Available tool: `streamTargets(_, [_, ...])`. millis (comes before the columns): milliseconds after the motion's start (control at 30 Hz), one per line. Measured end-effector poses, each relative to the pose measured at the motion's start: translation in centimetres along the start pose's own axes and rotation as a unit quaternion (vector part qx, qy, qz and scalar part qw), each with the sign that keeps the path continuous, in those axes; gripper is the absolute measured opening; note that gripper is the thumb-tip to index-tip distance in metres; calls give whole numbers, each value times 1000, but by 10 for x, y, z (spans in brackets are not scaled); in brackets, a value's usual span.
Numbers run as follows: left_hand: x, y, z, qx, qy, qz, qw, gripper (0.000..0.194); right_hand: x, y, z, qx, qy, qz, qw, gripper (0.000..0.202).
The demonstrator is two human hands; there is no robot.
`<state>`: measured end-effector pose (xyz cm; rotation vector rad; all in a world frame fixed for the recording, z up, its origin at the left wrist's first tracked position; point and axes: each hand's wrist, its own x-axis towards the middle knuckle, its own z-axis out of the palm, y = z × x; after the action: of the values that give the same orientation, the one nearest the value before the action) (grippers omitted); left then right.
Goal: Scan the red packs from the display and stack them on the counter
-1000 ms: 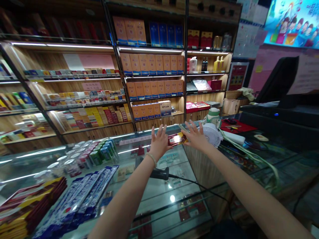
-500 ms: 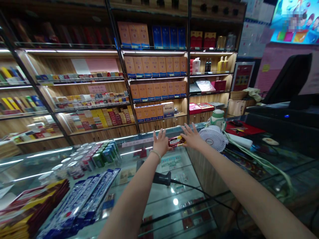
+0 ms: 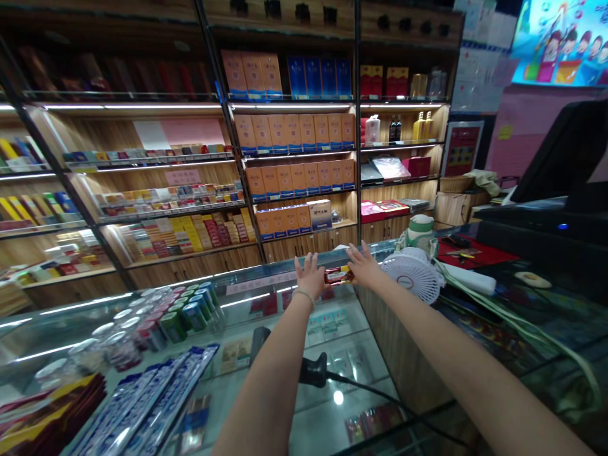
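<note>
Above the far part of the glass counter (image 3: 361,361), a small red and yellow wrapped packet (image 3: 337,275) spans the gap between my hands. My left hand (image 3: 310,278) grips its left end, with a pale bracelet at the wrist. My right hand (image 3: 365,267) has the right end. Several fingers of both hands point up and away, while the thumb sides meet the packet. Beneath my left forearm lies a black handheld scanner (image 3: 313,370), partly hidden, its cable running right. A white fan (image 3: 412,275) is just right of my right hand.
On the left, blue long packets (image 3: 147,399), brown-yellow packets (image 3: 47,418) and lidded jars and cans (image 3: 175,323) crowd the counter. A green-white bottle (image 3: 420,231) stands behind the fan. A dark monitor (image 3: 560,152) rises at right. Stocked shelves (image 3: 294,152) line the back wall.
The view has shifted slightly, with the near counter goods appearing lower and further left. Both hands still hold the packet, which now lies flatter and more level between them.
</note>
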<state>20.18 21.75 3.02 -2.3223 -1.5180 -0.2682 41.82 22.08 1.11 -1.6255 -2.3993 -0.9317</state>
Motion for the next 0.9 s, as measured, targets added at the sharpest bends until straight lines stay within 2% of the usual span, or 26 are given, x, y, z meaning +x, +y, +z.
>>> streamTargets(300, [11, 7, 9, -11, -39, -17, 999, 51, 18, 5, 27, 10, -13, -15, 1000, 52])
streamTargets(467, [18, 5, 10, -15, -75, -19, 997, 52, 29, 10, 45, 36, -37, -12, 999, 53])
streamTargets(567, [22, 3, 12, -23, -99, -18, 995, 52, 33, 11, 55, 53, -48, -5, 997, 46])
streamTargets(700, [27, 0, 16, -34, -125, -19, 991, 50, 34, 9, 63, 66, -52, 2, 996, 33])
streamTargets(900, [26, 0, 22, -43, -132, -20, 990, 48, 27, 0, 70, 78, -45, 25, 996, 37])
